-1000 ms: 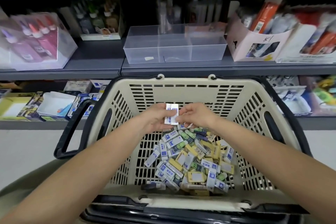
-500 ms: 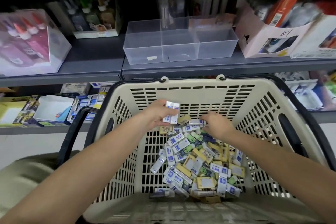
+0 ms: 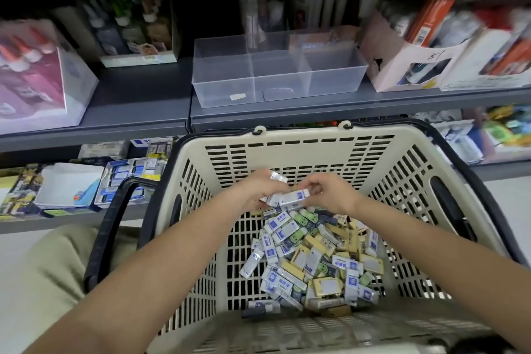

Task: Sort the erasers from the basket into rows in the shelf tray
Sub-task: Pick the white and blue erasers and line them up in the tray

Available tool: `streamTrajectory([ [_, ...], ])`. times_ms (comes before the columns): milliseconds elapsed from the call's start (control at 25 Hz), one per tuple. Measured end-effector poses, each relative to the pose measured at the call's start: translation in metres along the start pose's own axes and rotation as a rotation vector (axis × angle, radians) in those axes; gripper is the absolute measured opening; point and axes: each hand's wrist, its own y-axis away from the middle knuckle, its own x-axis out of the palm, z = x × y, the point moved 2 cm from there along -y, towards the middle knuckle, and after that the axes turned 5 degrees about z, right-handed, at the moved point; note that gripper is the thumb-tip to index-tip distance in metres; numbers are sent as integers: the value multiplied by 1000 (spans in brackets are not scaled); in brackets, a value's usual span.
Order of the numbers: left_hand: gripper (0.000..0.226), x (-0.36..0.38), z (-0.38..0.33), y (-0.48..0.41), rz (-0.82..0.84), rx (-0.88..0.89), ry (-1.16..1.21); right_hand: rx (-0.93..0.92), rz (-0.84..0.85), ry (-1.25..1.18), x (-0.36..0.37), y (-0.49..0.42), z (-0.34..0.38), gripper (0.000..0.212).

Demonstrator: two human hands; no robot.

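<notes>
**Two hands meet over the basket**

Both sets of fingers are curled and busy. The right hand (image 3: 330,194) pinches one end of a white-and-blue eraser (image 3: 294,198) between thumb and fingertips. The eraser lies roughly level, and its other end reaches the left hand (image 3: 255,188). That hand's fingers wrap a small clutch of white erasers (image 3: 278,177), one corner poking up above the knuckles; how many it holds cannot be told.

Just below the hands, a loose pile of erasers (image 3: 310,256) in white-blue, yellow and green lies on the floor of the cream basket (image 3: 298,149), toward its right side. A black handle (image 3: 106,227) hangs folded down on the left. Beyond the basket's far rim, the clear tray (image 3: 287,92) stands on the grey shelf (image 3: 138,112), split by dividers into compartments.
</notes>
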Motion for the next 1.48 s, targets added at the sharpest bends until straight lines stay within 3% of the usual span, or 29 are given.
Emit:
streamTrajectory([
  [120, 20, 10, -1, 7, 164, 23, -90, 2, -44, -68, -3, 3, 13, 27],
  [320, 27, 12, -1, 15, 147, 23, -50, 64, -14, -196, -15, 2, 16, 6],
  [360, 30, 11, -4, 16, 121, 16, -34, 93, -43, -158, -21, 0, 10, 8],
  [440, 34, 6, -11, 15, 55, 27, -26, 163, -98, 151, -30, -5, -9, 14],
  [560, 25, -5, -26, 15, 16, 45, -51, 243, -25, 569, -22, -16, -38, 23],
  [760, 22, -22, -37, 18, 11, 53, -85, 252, -9, 789, -9, -27, -56, 41],
  [880, 35, -23, -34, 18, 15, 42, -34, 102, -104, 755, -3, -28, -51, 32],
  [960, 36, -21, -34, 17, 8, 50, -11, -10, -62, 769, 12, -31, -43, 30],
  [1120, 32, -22, -36, 21, 5, 69, -7, -2, 1, 964, 32, -39, -36, 31],
  [1240, 21, -25, -36, 25, -24, 83, -5, 99, 9, 878, 29, -37, -35, 41],
  [1360, 21, -22, -36, 28, -30, 76, 13, 136, 52, 819, 22, -29, -28, 34],
  [1480, 19, -20, -41, 35, -30, 104, -21, 112, 14, 414, 1, -16, -4, 27],
])
